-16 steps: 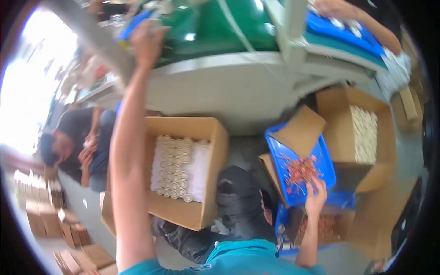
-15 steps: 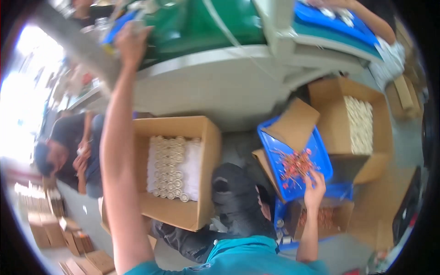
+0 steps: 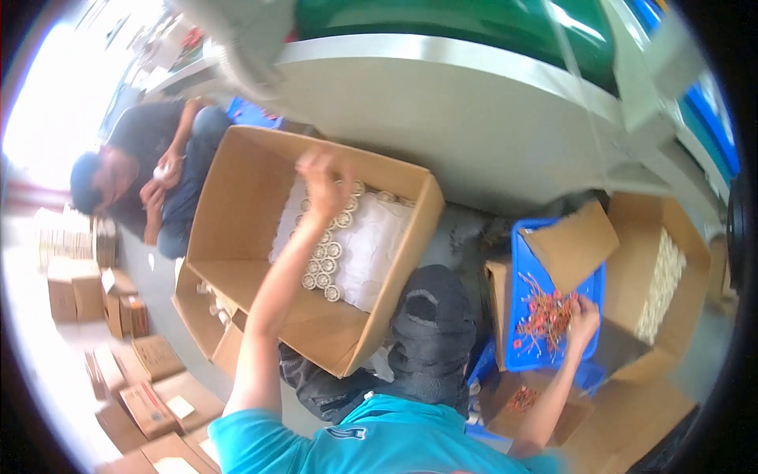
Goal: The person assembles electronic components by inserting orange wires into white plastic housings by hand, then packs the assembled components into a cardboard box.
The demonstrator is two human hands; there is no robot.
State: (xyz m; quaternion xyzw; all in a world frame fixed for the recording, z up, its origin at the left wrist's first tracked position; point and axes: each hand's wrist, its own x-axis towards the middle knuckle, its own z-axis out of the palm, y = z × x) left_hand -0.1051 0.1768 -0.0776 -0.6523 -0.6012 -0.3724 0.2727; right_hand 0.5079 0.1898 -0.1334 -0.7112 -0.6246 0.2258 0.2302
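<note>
Two bare hands work apart, one over the open carton (image 3: 324, 332), one well to its right.

From where I stand, the left hand (image 3: 322, 180) hovers above the carton's far half, over round cream parts (image 3: 325, 254) packed in rows on a white sheet (image 3: 369, 241); it is blurred, so I can't tell whether its fingers hold anything. Right of the carton, the right hand (image 3: 584, 320) has its fingers drawn narrow at the edge of a tangle of red wired parts (image 3: 541, 320) in a blue tray (image 3: 545, 363); whether they pinch one, I can't tell. A cardboard piece (image 3: 572, 245) covers the tray's far end. Left of the carton, a co-worker (image 3: 150, 130) sits bent over a small white item (image 3: 162, 171).
</note>
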